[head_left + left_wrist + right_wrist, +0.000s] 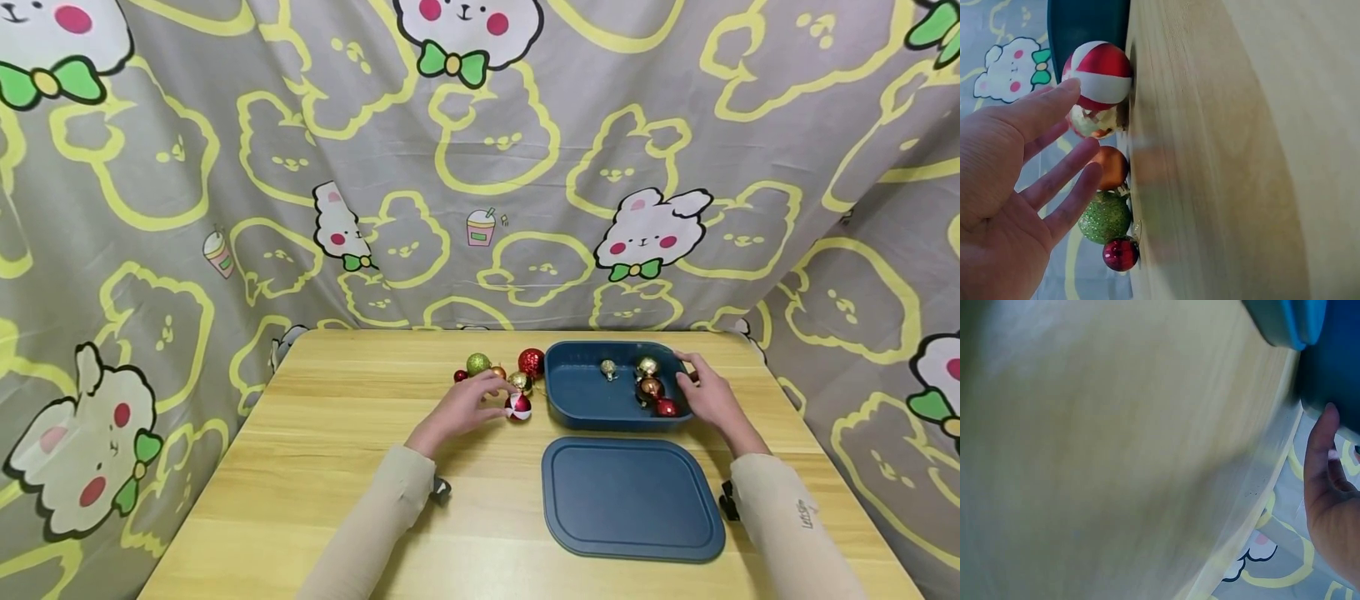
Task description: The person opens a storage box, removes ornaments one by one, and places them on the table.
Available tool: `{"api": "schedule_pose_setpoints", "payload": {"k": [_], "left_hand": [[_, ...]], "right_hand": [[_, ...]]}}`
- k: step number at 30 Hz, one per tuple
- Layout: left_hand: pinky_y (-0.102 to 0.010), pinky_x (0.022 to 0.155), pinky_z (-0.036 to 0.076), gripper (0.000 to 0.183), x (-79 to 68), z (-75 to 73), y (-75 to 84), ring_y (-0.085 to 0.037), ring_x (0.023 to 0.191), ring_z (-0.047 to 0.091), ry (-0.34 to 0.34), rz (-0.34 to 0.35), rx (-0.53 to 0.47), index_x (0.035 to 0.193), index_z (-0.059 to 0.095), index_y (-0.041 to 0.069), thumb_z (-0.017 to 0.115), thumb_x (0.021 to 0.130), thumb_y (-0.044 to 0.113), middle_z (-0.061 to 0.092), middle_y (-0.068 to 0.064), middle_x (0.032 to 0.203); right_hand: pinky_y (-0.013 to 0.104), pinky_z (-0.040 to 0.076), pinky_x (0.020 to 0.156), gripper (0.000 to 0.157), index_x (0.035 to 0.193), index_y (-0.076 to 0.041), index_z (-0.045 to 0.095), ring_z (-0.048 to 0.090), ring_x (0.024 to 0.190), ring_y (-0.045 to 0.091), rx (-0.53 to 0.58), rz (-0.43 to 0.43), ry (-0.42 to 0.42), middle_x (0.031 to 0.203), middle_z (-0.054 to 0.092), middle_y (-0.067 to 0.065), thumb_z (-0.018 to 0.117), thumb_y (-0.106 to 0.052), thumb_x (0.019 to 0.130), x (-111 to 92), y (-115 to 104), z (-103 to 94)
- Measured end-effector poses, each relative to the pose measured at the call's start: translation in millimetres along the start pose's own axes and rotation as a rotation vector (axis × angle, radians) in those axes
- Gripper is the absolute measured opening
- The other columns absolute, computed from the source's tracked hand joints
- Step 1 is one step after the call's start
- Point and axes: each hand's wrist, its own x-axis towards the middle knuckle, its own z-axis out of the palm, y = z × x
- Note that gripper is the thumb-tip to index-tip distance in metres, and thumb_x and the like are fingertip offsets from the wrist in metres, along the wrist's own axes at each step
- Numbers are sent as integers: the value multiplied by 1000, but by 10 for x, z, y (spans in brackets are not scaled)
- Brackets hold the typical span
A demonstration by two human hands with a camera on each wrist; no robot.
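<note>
My left hand [467, 407] reaches beside a red-and-white striped Christmas bauble [517, 407], its fingers spread apart. In the left wrist view the thumb tip overlaps the striped bauble [1099, 75]; whether it touches cannot be told. Behind it lie a gold bauble [520, 382], an orange one [1113, 167], a green glitter one [478, 364], a small dark red one [461, 376] and a large red one [532, 362]. My right hand [708, 398] holds the right end of a dark blue box [577, 396], thumb against its outer wall [1319, 381]. Several baubles [650, 388] lie inside the box.
A dark blue lid [632, 498] lies flat on the wooden table [315, 467], in front of the box. A patterned grey curtain [405, 167] hangs behind the table and along its sides.
</note>
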Motion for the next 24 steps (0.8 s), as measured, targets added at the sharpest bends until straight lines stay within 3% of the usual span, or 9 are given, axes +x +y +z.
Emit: {"api": "schedule_pose_setpoints", "payload": {"k": [13, 24], "left_hand": [[-43, 96, 57, 39, 30, -24, 42, -26, 114, 67, 14, 44, 13, 134, 67, 15, 75, 97, 22, 66, -7, 132], [-41, 96, 56, 42, 173, -59, 273, -26, 116, 65, 17, 55, -25, 142, 62, 18, 70, 101, 23, 65, -4, 133]], "right_hand": [[33, 44, 61, 51, 158, -4, 35, 55, 74, 27, 6, -3, 6, 106, 59, 28, 38, -25, 112, 0, -5, -26], [34, 43, 62, 51, 158, -5, 36, 56, 76, 28, 7, -4, 5, 107, 60, 30, 39, -25, 112, -4, 6, -3]]}}
